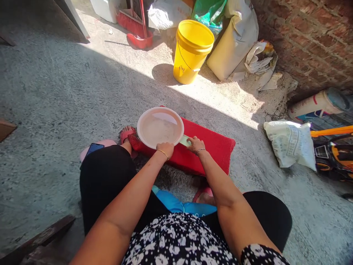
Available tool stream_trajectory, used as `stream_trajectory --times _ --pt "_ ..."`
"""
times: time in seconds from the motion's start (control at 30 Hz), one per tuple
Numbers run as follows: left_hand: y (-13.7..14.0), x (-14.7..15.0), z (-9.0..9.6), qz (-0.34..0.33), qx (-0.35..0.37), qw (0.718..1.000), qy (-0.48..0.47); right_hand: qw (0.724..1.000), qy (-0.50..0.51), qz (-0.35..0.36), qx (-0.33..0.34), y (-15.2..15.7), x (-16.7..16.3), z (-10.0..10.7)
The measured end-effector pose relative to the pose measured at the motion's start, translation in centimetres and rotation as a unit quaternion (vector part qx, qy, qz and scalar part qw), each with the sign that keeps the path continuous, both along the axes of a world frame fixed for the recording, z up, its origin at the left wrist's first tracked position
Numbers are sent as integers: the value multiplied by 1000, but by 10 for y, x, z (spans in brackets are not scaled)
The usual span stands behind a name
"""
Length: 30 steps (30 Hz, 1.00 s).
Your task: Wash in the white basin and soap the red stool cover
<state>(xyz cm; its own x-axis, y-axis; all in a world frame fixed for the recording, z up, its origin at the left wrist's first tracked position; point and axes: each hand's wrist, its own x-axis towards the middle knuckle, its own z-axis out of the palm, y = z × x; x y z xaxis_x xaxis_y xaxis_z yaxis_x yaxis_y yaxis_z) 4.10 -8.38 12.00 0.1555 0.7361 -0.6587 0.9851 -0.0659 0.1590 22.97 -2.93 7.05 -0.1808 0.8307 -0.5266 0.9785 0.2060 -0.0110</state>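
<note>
A round white basin (pixel 142 129) with a pinkish inside and what looks like water in it stands at the left part of a red cloth-covered low bench (pixel 208 145). My left hand (pixel 165 148) is closed over the basin's near rim. On the right, a flat pale green piece (pixel 184 140) meets the basin's rim; whether it is the basin's handle or a separate thing, I cannot tell. My right hand (pixel 196 144) grips its outer end, with the fingers partly hidden.
Beyond the bench stands a yellow bucket (pixel 189 66). A red broom (pixel 129 22) and red dustpan (pixel 140 41) are farther left. Sacks (pixel 234 44) lean by the brick wall (pixel 311 40). A white bag (pixel 292 143) lies right. A phone (pixel 94 148) rests by my left knee.
</note>
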Motion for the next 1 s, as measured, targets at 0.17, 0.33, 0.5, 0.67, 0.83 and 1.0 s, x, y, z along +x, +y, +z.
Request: stream_trajectory --times 0.17,0.33,0.5,0.67,0.83,1.0 --pt "1 2 1 -4 4 1000 -8 994 -35 -98 -12 -34 103 -15" --pt "-1 1 1 -4 9 1000 -10 945 -204 -252 -40 -84 230 5" --pt "-2 0 4 -16 16 1000 -7 943 -202 -264 20 -103 219 19" --pt "-2 -1 6 -25 14 1000 -1 987 -52 -124 87 -122 108 -5" --pt "-1 -1 8 -35 7 999 10 994 3 -3 106 -145 40 -35" --pt "-1 -1 4 -44 11 999 17 998 -27 -42 40 -151 38 -50"
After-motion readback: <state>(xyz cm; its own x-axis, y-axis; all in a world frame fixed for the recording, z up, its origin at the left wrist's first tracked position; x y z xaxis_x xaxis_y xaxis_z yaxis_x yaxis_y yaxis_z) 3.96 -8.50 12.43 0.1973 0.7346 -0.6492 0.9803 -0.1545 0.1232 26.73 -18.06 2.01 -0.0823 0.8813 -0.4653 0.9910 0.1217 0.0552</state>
